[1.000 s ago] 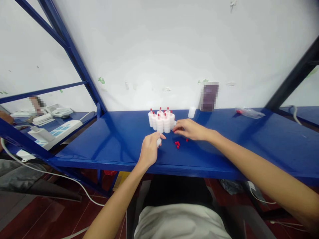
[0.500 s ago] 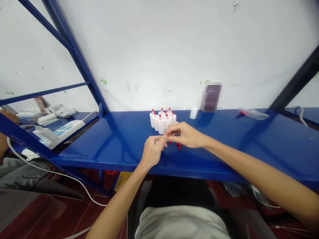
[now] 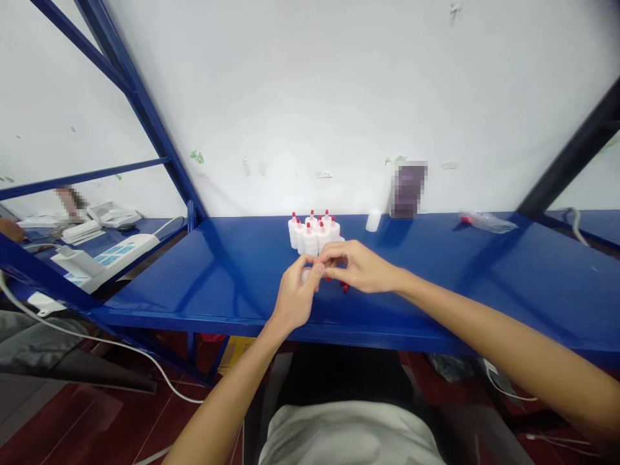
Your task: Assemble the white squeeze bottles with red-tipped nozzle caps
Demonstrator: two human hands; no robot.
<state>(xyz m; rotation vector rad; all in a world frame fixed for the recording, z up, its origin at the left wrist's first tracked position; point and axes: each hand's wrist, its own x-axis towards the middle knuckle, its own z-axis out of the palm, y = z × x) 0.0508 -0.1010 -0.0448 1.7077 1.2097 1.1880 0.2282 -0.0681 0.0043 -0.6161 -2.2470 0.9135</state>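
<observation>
My left hand [image 3: 296,290] is closed around what looks like a small white bottle [image 3: 305,276], mostly covered by the fingers. My right hand [image 3: 352,265] meets it fingertip to fingertip in a pinch; whatever lies between those tips is hidden. Just beyond both hands stands a tight group of white bottles [image 3: 310,242] with red-tipped nozzles, all upright. Several loose red caps [image 3: 345,288] lie on the blue table [image 3: 411,303] below my right hand, partly covered by it.
Farther right, a white bottle without a red tip [image 3: 373,220] stands near the wall, beside a blurred dark rectangular object [image 3: 407,190]. A clear plastic bag [image 3: 491,223] with something red lies at the back right. Blue frame posts [image 3: 145,110] and a power strip [image 3: 116,255] are on the left.
Both hands stay pinched together at nearly the same spot, with the left fingers slightly shifted so more of the white bottle shows. The view has moved a little.
</observation>
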